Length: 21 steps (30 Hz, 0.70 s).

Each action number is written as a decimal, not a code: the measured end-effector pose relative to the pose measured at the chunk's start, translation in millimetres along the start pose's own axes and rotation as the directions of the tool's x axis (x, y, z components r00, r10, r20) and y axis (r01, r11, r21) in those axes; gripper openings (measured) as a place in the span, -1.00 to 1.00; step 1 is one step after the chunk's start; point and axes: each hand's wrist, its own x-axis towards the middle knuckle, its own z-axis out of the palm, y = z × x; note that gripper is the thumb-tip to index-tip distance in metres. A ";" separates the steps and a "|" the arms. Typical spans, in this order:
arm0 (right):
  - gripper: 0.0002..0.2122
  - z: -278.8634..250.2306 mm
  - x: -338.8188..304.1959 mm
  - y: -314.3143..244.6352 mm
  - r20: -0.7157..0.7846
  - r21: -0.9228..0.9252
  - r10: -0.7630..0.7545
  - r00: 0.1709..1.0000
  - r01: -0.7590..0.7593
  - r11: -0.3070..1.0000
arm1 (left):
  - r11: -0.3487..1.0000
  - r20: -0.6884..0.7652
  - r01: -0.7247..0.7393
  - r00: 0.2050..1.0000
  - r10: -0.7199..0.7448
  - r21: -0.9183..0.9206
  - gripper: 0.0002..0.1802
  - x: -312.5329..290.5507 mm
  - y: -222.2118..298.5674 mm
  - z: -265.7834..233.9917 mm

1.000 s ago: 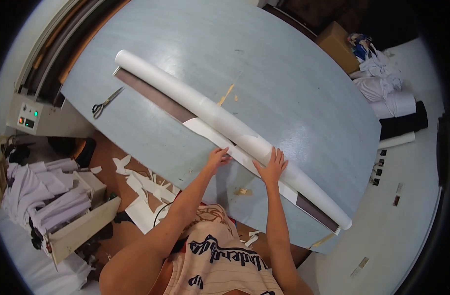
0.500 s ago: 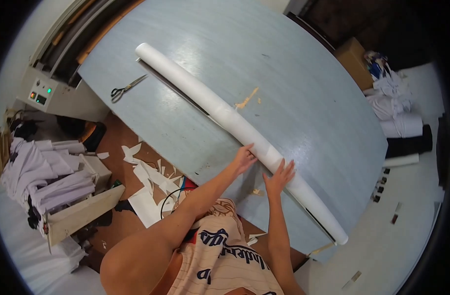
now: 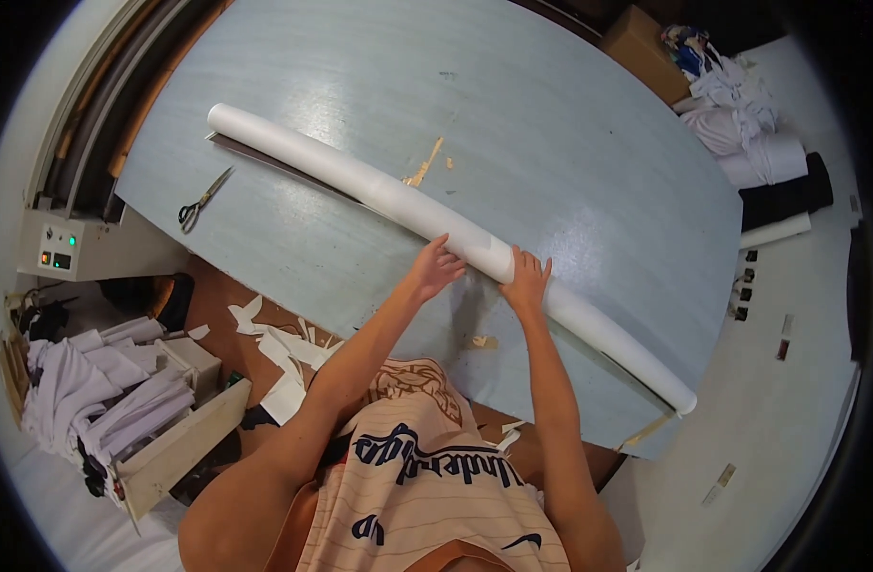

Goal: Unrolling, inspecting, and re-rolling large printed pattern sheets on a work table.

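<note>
A long white roll [image 3: 360, 191] of sheet material lies aslant across the blue-grey table, from the far left to the near right. A dark strip shows along its near underside. My right hand [image 3: 527, 281] rests over the top of the roll, right of its middle, fingers extended and somewhat apart. To its left, my left hand [image 3: 438, 271] is at the roll's near side, loosely bent and open, fingertips at its edge. Scissors [image 3: 204, 202] with dark handles lie left of the roll, away from both hands.
The table [image 3: 589, 172] has tan worn patches. At the left stand a machine with a lit control panel [image 3: 59, 250] and a heap of white cloth [image 3: 84, 391]. White scraps [image 3: 284, 357] litter the brown floor. A cardboard box [image 3: 643, 55] and bundled fabric [image 3: 741, 124] lie at the far right.
My view has turned, so the roll looks less steep. My right hand has moved farther over the roll's top. My left fingers have eased back toward the roll's near edge.
</note>
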 end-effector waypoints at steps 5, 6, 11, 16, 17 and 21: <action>-0.15 -33.4 47.1 17.7 0.280 0.062 0.075 0.957 -0.096 0.993 | 0.962 -0.186 -0.041 0.978 0.094 0.270 -0.14 -6.9 -5.8 -56.7; -0.19 -37.9 55.6 21.0 0.374 0.065 0.081 0.924 -0.113 0.991 | 0.948 -0.254 -0.022 0.961 0.108 0.318 -0.16 -9.2 -7.8 -73.7; -0.28 -37.4 78.3 35.0 0.262 0.078 0.039 0.964 -0.062 0.995 | 0.940 -0.422 0.041 0.900 0.112 0.338 -0.28 -34.0 -26.7 -124.3; -0.27 -24.8 93.3 69.5 0.330 0.241 -0.032 0.943 -0.051 0.969 | 0.838 -0.368 0.040 0.909 0.196 0.544 -0.54 -51.3 -51.6 -113.0; -0.25 -28.1 94.3 61.9 0.354 0.275 -0.039 0.935 -0.064 0.959 | 0.789 -0.357 0.002 0.892 0.276 0.614 -0.57 -52.8 -55.7 -106.8; -0.19 -17.2 94.3 80.0 0.301 0.250 -0.037 0.953 -0.041 0.967 | -0.058 0.219 -0.223 0.818 0.531 0.973 -0.54 -41.8 -66.2 -53.5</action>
